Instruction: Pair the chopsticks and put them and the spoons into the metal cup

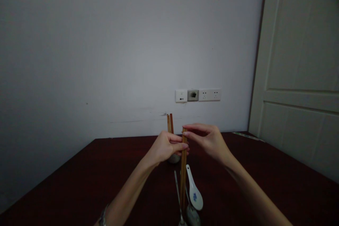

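Gripping wooden chopsticks point(183, 180) upright with both hands above a dark red tabletop point(87, 183).
The left hand point(164, 147) is clamped on their upper part, partly hiding a container point(174, 159) of standing sticks point(171, 123); a thin metal utensil point(177, 187) lies left of the chopsticks, a metal spoon point(193, 216) and white spoon point(195, 193) lie right, and the right hand point(212, 142) pinches their top.

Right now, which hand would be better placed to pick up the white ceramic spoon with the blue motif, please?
Probably the right hand: the spoon lies to the right of the long brown wooden chopsticks, which the left hand also grips, lower down.
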`<state>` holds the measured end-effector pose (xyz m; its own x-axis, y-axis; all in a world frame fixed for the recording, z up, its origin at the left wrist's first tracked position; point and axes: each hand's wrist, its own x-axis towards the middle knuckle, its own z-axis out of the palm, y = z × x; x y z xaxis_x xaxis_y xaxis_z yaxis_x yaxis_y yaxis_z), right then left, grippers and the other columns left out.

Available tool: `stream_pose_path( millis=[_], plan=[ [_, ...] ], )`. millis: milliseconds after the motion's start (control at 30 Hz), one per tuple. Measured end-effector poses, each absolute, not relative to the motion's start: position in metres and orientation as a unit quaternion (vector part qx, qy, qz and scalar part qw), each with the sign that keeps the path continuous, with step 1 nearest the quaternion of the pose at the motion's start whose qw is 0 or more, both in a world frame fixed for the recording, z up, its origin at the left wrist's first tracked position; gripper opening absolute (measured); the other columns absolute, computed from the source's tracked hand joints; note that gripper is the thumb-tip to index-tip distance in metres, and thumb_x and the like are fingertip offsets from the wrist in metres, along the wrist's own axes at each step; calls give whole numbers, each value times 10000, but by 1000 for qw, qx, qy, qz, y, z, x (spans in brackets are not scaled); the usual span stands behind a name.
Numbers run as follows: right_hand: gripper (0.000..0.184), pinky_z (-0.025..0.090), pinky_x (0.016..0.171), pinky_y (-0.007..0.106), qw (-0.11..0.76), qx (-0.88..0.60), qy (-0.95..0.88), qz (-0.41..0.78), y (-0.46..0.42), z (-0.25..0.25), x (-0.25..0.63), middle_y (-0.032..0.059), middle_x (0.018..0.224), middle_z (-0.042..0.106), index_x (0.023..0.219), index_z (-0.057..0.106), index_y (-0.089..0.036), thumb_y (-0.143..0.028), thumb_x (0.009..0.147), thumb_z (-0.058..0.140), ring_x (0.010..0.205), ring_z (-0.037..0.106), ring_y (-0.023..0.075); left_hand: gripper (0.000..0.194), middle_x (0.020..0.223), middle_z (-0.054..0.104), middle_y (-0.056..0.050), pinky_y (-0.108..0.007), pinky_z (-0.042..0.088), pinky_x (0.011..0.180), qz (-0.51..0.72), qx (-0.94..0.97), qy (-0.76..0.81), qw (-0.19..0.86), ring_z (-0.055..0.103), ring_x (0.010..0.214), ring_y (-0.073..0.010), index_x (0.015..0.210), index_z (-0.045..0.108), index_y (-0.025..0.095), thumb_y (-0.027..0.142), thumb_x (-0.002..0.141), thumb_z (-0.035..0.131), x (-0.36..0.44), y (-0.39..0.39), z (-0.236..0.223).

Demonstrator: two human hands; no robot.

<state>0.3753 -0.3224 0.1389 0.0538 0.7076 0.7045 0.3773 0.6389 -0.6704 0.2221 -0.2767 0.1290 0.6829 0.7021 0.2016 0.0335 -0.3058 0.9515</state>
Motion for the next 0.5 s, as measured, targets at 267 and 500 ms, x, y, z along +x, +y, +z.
stream_pose_path(
  millis=[267,500],
  plan=[
    [341,533,688,319,620,-366,-669,184,-320,137,376,37,799,692,998,650,-201,-267,664,655,726,641,166,209,708,672,-102,-264,475,620,325,738,243,539,618,654,-155,705,668,76,279,659,651,222,-282,134],
    [336,532,712,345,612,-367,-671,198,-317,134,378,52,846,694,986,653,-205,-299,663,655,758,644,179,213,693,668,-97,-279,478,624,333,729,244,546,617,642,-157,702,662,75,279,640,666,221,-282,133]
  ],
)
